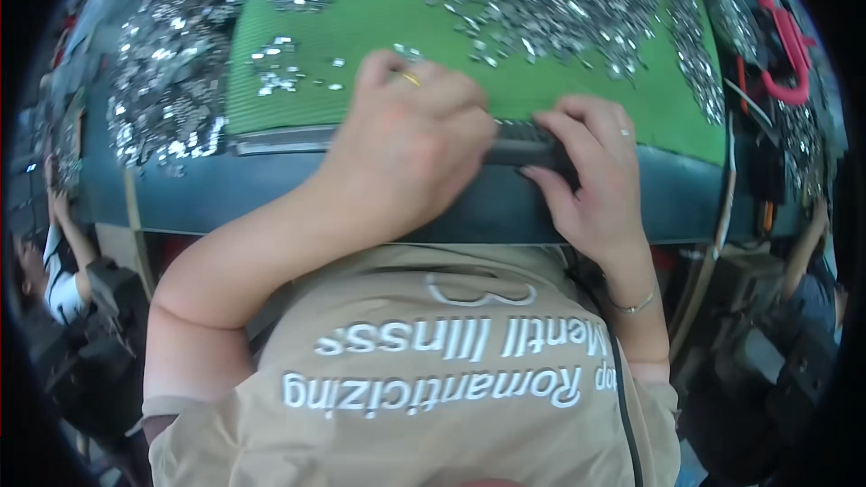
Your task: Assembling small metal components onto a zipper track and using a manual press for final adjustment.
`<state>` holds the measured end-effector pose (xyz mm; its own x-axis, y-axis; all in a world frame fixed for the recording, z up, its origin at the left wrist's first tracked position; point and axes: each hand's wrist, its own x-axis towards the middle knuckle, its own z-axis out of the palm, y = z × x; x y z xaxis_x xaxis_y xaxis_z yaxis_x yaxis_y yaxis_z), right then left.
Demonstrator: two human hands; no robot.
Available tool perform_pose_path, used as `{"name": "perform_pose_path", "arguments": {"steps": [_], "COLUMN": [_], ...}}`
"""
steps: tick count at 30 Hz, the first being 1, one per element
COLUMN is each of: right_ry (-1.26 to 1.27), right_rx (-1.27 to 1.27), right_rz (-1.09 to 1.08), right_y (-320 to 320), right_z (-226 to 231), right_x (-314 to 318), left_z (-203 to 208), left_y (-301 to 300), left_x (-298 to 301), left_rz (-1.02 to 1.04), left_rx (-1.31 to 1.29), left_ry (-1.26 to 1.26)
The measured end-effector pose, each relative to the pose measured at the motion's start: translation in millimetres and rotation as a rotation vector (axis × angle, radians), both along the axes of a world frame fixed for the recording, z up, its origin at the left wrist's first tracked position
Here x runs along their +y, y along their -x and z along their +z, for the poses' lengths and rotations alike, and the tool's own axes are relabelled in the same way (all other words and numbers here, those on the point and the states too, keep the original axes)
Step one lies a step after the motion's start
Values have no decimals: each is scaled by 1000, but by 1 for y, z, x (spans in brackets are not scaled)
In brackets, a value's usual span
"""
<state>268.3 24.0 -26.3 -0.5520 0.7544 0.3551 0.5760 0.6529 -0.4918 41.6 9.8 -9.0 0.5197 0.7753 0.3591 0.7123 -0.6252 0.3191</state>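
My left hand (410, 140) lies curled over the near edge of a green mat (379, 18), a ring on one finger, its fingers bent over one end of a long dark ridged tool (519, 146). My right hand (595, 176) grips the other end of that dark tool at the mat's edge. Several small shiny metal pieces (541, 0) lie in heaps over the far part of the mat. A few loose pieces (275, 72) sit just left of my left hand.
More metal pieces (171, 63) cover the dark surface left of the mat and a strip along its right side (695, 45). A red handled tool (789, 54) lies far right. Other people sit at the left (59, 261) and right (812, 280).
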Motion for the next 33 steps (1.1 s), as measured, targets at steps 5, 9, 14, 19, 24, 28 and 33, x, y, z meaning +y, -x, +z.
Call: {"name": "perform_pose_path", "arguments": {"steps": [5, 9, 14, 19, 24, 28, 33], "right_ry": [-57, -77, -30, -17, -27, -39, -61], "right_rx": [7, 21, 61, 55, 35, 58, 97], "right_rz": [-4, -14, -30, -39, -37, -29, -20], "right_y": [5, 8, 7, 5, 3, 3, 2], "right_z": [-7, -4, -2, -2, -4, -8, -10], "right_x": [-4, -3, 0, -1, -5, -3, -2], "left_z": [-8, 9, 13, 13, 24, 32, 29], "left_y": [15, 24, 89, 96, 99, 90, 95], "left_x": [-14, -15, 14, 23, 40, 44, 45], "left_rz": [-57, 37, 352, 248, 151, 68, 30], "left_rx": [122, 2, 109, 277, 304, 530, 506], "left_ry": [-197, 7, -13, -147, 62, -54, -48]}}
